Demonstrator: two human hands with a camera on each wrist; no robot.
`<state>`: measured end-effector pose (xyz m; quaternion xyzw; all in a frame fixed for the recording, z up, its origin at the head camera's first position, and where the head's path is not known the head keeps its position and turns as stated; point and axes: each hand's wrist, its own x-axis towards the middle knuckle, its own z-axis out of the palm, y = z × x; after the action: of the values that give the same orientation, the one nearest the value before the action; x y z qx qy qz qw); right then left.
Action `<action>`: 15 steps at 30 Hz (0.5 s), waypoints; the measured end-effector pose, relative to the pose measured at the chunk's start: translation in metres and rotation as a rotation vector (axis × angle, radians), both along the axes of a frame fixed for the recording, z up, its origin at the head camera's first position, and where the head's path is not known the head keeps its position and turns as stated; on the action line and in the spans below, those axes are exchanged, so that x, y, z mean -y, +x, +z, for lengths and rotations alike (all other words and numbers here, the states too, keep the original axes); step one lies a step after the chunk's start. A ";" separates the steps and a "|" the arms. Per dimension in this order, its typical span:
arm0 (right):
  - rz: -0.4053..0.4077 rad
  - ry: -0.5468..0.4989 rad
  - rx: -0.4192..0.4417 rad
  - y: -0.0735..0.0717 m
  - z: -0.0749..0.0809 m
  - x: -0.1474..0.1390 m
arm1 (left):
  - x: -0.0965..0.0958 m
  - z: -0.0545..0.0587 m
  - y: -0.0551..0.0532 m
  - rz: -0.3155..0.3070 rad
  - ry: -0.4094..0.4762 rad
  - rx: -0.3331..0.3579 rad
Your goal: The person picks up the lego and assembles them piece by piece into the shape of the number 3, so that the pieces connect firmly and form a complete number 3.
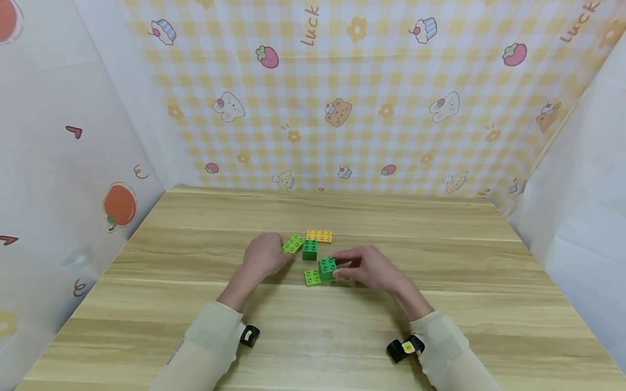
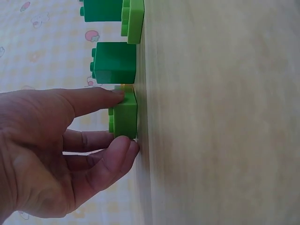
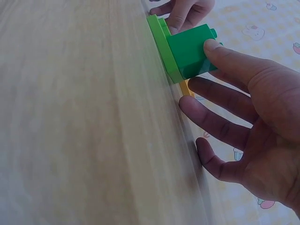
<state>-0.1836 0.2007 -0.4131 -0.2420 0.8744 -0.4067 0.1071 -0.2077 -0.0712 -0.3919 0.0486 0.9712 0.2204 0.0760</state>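
My right hand point(image 1: 368, 267) pinches a dark green square brick point(image 1: 327, 267) between thumb and index finger, the other fingers spread. This brick sits on one end of a light green flat brick point(image 1: 312, 278) lying on the table; whether the two are pressed fully together I cannot tell. My left hand point(image 2: 61, 145) holds a second light green flat brick point(image 2: 125, 117) between its fingers, low at the table surface and slanted in the head view. Between the hands stands another dark green brick point(image 1: 310, 250), studs up, touched by neither hand.
Just behind the standing dark green brick lies a yellow-orange flat brick point(image 1: 319, 235). The wooden table point(image 1: 313, 336) reaches back to a checked cloth point(image 1: 293, 108), with white cloth point(image 1: 577, 217) hanging along the right side. Black wrist straps point(image 1: 405, 348) sit at the sleeves.
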 end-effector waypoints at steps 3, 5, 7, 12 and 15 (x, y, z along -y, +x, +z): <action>0.000 -0.002 0.010 0.000 -0.001 0.000 | 0.002 0.000 0.000 0.007 -0.005 -0.005; 0.000 -0.004 0.013 0.000 -0.001 0.000 | 0.003 0.000 0.000 0.016 -0.002 -0.011; -0.001 -0.003 0.011 0.000 -0.001 0.000 | 0.004 0.001 0.000 0.024 0.007 -0.018; -0.005 0.001 0.007 -0.001 -0.001 0.000 | 0.007 0.000 0.000 0.030 0.029 -0.043; -0.005 0.002 0.007 -0.001 -0.001 -0.001 | 0.009 -0.001 -0.001 0.027 0.045 -0.060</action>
<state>-0.1843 0.2012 -0.4143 -0.2381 0.8750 -0.4071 0.1093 -0.2085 -0.0797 -0.3930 0.0436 0.9684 0.2417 0.0425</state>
